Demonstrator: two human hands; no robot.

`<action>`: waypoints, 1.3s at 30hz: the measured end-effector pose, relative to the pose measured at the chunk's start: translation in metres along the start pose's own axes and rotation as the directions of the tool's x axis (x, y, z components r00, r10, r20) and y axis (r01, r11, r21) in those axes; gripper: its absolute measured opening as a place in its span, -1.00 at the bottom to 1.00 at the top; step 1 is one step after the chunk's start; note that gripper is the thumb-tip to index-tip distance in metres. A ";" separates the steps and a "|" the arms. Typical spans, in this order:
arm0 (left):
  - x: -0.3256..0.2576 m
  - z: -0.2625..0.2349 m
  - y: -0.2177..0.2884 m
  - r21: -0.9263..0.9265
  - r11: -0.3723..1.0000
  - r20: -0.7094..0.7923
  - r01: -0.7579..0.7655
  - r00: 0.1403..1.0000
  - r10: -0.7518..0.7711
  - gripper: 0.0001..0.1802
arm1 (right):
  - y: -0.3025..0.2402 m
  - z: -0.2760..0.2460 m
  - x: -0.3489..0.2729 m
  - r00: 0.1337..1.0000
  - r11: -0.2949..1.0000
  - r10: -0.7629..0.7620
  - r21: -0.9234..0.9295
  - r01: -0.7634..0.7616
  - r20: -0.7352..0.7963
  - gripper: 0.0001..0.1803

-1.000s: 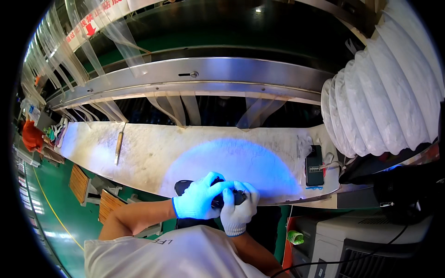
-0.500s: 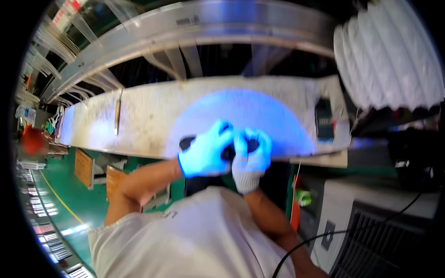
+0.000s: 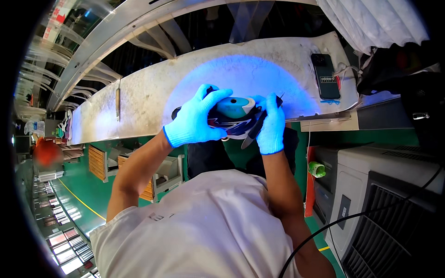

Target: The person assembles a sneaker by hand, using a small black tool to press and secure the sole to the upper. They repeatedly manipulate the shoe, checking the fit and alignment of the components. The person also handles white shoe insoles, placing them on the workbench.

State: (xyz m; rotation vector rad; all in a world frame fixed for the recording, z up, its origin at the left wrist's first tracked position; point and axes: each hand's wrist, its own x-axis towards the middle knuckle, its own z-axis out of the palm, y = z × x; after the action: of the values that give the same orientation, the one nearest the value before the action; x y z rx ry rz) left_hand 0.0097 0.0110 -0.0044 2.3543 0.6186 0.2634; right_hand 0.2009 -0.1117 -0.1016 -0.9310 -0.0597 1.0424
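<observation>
Where the head view looks down on the lap, a dark shoe [image 3: 232, 125] is held between two gloved hands at the near edge of the pale, stained surface [image 3: 153, 88]. Teal insert [image 3: 233, 107] with a round dark hole fills its opening; white and red lines run along the side. Cannot tell whether the shoe touches the edge.

Left grip [image 3: 197, 118]: closed around the shoe from the left, fingers over the top, thumb along the near side. Dark rounded end, apparently the shoe's, pokes out left of the glove.

Right grip [image 3: 272, 124]: fingers folded, pinching a slender dark tool [image 3: 254, 132], held aslant, lower end pointing toward the lap, just beside the shoe. Exact kind unclear; contact between tool and shoe hard to judge.

Blue light [image 3: 241, 69] spreads in a disc over the surface behind the hands and tints both gloves. Wooden-handled tool [image 3: 117, 103] lies well to the left. Dark phone [image 3: 326, 76] lies near the right end, a small blue item [image 3: 330, 101] just below it. White ribbed duct [image 3: 371, 21] hangs upper right. Grey vented machine [image 3: 357, 171] stands lower right, green floor [image 3: 83, 178] lower left.
</observation>
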 end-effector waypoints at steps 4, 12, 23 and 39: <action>0.001 0.011 0.004 0.109 0.992 -0.061 0.058 0.997 -0.052 0.16 | 0.015 0.004 0.010 0.973 0.985 -0.080 -0.166 0.044 -0.215 -0.65; -0.002 -0.002 0.021 0.435 0.892 -0.027 -0.121 0.989 0.148 0.32 | 0.002 -0.014 0.044 0.995 0.918 0.095 -0.389 -0.075 0.032 -0.70; -0.120 -0.005 0.003 -0.233 0.972 -0.732 0.013 0.656 -0.184 0.16 | -0.005 0.139 -0.076 0.894 0.974 0.186 -0.199 -0.112 0.408 -0.57; -0.181 -0.008 -0.006 -0.412 0.906 -0.736 -0.092 0.619 -0.272 -0.04 | 0.055 0.167 -0.076 0.838 0.942 0.335 -0.159 -0.296 0.430 -0.66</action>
State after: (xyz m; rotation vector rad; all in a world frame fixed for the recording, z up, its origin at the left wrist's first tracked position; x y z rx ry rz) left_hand -0.1517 -0.0710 -0.0060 1.6879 0.9672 1.3033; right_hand 0.0451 -0.0548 -0.0049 -0.7713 -0.3521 1.5662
